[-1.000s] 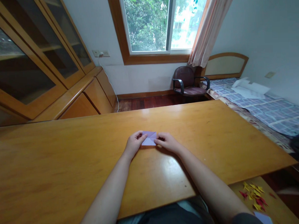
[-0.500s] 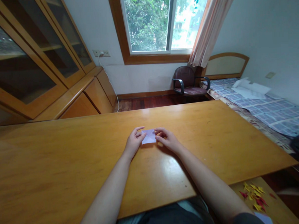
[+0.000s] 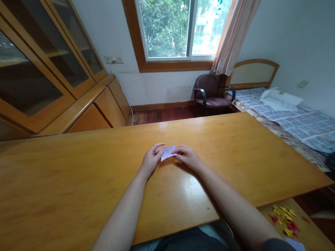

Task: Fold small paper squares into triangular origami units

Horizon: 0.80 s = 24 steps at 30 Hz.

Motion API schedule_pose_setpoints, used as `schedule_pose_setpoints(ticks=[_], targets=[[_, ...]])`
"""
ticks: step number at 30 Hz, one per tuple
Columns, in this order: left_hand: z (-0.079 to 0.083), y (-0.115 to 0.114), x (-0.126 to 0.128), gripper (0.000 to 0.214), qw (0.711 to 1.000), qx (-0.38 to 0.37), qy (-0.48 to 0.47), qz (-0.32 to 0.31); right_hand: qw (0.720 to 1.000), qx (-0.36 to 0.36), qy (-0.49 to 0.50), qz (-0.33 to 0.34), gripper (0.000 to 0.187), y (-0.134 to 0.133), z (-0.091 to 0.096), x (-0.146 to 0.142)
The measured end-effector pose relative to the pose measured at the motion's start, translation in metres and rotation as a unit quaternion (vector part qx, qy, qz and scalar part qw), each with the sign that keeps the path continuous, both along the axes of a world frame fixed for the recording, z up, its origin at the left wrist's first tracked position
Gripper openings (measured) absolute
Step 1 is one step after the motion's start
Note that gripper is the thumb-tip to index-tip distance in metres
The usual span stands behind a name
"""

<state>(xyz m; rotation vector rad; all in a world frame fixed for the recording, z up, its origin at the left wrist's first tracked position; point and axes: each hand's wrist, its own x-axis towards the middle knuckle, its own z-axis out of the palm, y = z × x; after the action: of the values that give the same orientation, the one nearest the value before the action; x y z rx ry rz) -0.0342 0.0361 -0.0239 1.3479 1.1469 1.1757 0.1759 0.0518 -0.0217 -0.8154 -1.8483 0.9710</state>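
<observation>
Between my two hands, just above the wooden table [image 3: 97, 172], is a small creased sheet of pale purple paper [image 3: 167, 152]. Its edges bend and its corners stick out, so it no longer looks flat. My left hand [image 3: 152, 157] pinches the left edge, thumb in front and index finger stretched along the top. At the right edge, my right hand [image 3: 186, 154] holds the paper between thumb and fingers. The fingertips cover parts of both side edges.
On a lower wooden surface [image 3: 311, 230] at bottom right lie several yellow and red folded paper pieces [image 3: 286, 219], beside more purple paper [image 3: 296, 244]. Beyond the table stand a brown armchair [image 3: 207, 88], a bed [image 3: 307, 124] and a glass-door cabinet [image 3: 70, 96].
The purple paper has gone from a flat square to a bent shape with its upper right corner raised. My right hand has closed onto its right edge.
</observation>
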Motion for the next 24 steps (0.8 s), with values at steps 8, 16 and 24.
schedule_pose_setpoints(ticks=[8, 16, 24], targets=[[0.000, -0.003, -0.004, 0.061, 0.997, 0.046, 0.022, -0.057, 0.998, -0.042, -0.001, -0.044, 0.015, 0.002, 0.002, 0.002], [0.000, -0.006, 0.003, 0.054, 0.991, 0.046, 0.116, -0.041, 0.999, -0.038, 0.000, -0.038, 0.016, 0.000, 0.004, 0.001], [0.007, -0.007, 0.005, 0.028, 0.984, 0.065, 0.162, -0.036, 0.993, -0.115, 0.022, -0.025, 0.023, -0.001, -0.001, 0.000]])
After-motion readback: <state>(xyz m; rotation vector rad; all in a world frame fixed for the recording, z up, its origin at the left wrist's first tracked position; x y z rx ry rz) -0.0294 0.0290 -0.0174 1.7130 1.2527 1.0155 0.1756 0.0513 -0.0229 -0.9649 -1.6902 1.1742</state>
